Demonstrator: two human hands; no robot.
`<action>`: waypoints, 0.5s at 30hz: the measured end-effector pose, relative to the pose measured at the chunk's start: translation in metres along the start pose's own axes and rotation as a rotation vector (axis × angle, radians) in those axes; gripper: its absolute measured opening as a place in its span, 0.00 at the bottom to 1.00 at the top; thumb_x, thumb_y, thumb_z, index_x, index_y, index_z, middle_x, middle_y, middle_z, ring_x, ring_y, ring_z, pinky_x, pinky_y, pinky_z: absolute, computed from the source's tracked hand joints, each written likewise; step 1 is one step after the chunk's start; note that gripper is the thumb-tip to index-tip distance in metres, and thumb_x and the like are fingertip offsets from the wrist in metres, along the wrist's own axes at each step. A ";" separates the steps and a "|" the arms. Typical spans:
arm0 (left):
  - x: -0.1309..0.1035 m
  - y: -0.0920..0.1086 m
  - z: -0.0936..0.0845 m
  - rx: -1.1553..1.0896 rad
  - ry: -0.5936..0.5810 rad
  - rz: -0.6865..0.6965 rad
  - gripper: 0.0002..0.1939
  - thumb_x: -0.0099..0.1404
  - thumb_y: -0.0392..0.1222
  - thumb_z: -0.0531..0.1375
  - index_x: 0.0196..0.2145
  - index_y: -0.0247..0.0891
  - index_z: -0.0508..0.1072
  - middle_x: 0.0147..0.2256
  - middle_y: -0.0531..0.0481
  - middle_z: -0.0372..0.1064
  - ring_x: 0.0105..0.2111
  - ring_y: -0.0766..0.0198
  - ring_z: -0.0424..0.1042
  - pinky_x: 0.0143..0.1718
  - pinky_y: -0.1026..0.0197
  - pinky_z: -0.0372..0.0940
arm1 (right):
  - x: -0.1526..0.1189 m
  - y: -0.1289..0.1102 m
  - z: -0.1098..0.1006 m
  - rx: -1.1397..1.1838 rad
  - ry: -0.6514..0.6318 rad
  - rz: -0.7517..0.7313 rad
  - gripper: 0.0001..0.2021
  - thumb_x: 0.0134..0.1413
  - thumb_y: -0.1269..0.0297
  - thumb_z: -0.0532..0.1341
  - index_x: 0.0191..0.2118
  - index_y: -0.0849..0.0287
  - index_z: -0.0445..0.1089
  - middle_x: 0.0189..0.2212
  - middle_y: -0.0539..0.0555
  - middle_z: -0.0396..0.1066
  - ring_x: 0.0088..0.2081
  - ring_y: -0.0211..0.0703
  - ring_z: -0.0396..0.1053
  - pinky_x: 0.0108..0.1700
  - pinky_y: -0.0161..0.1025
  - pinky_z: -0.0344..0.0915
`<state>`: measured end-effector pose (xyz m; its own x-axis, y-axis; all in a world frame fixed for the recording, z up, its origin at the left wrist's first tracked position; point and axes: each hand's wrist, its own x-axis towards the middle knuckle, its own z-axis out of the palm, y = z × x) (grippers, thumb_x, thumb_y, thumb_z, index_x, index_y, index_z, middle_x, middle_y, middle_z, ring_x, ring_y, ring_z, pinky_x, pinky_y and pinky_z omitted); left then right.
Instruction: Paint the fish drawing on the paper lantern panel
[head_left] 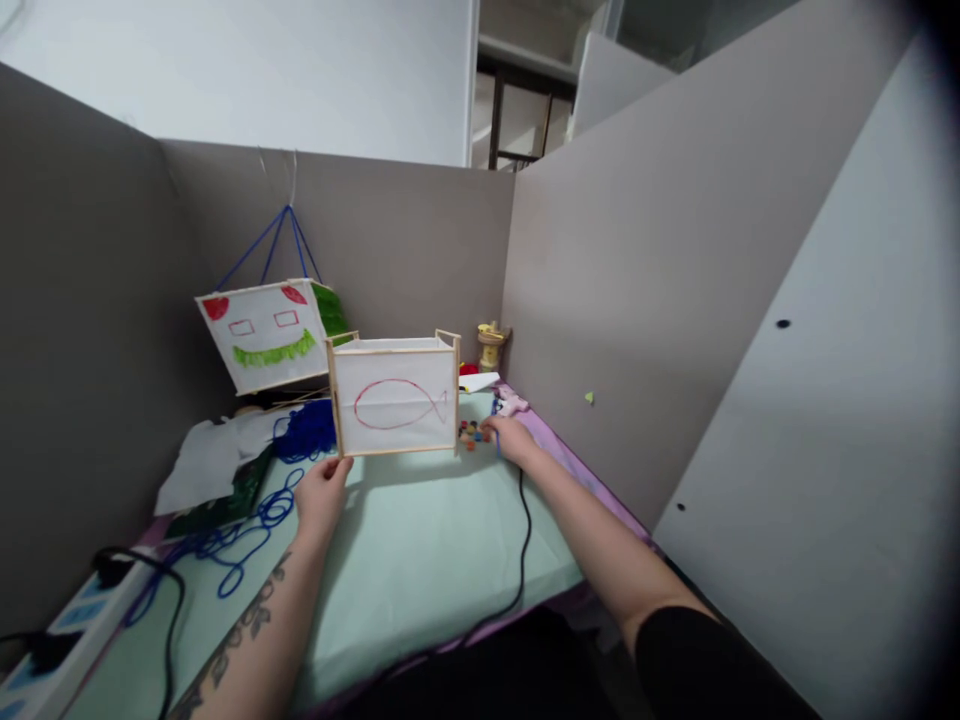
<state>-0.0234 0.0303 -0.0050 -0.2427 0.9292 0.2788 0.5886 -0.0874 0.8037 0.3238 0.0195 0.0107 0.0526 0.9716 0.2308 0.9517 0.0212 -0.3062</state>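
A box-shaped lantern [401, 400] with a thin wooden frame and white sides shows a red fish outline on its front. My left hand [322, 495] is closed on its lower left corner, and the lantern is tilted slightly. To the lantern's right, my right hand [511, 440] pinches a slim blue item [496, 408], perhaps a pen or cord; its details are too small to tell. Beside those fingers lies a small group of colourful pieces [471, 434] on the pale green tabletop [420, 540].
A second lantern [262, 340] with a drawn face hangs on blue cords at the left. Blue cord [306, 430], white sheets [202, 460] and a power strip [82, 625] lie on the left. A black cable [527, 535] crosses the right side. Grey partitions [420, 240] surround the table.
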 end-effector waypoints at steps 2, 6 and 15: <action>0.002 -0.001 -0.001 -0.025 0.020 -0.014 0.21 0.54 0.55 0.56 0.34 0.35 0.76 0.31 0.46 0.75 0.33 0.56 0.72 0.33 0.61 0.61 | 0.003 -0.008 0.008 -0.011 -0.028 -0.033 0.11 0.54 0.60 0.58 0.40 0.59 0.72 0.36 0.56 0.75 0.37 0.42 0.70 0.36 0.32 0.59; 0.003 -0.003 0.000 -0.072 0.021 -0.011 0.22 0.53 0.55 0.56 0.34 0.34 0.76 0.31 0.46 0.75 0.34 0.56 0.72 0.34 0.61 0.61 | 0.008 -0.023 0.019 -0.122 -0.054 -0.032 0.17 0.52 0.52 0.58 0.41 0.60 0.70 0.37 0.58 0.73 0.37 0.46 0.70 0.33 0.34 0.58; 0.004 -0.002 -0.004 -0.152 0.063 -0.033 0.22 0.51 0.55 0.58 0.33 0.33 0.76 0.30 0.46 0.75 0.33 0.55 0.72 0.33 0.60 0.63 | -0.015 -0.024 0.002 -0.113 -0.011 0.043 0.09 0.55 0.64 0.53 0.39 0.60 0.67 0.34 0.58 0.73 0.34 0.44 0.69 0.31 0.34 0.56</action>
<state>-0.0289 0.0331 -0.0037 -0.3106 0.9086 0.2791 0.4573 -0.1146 0.8819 0.2998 0.0045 0.0128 0.0917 0.9736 0.2088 0.9767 -0.0471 -0.2093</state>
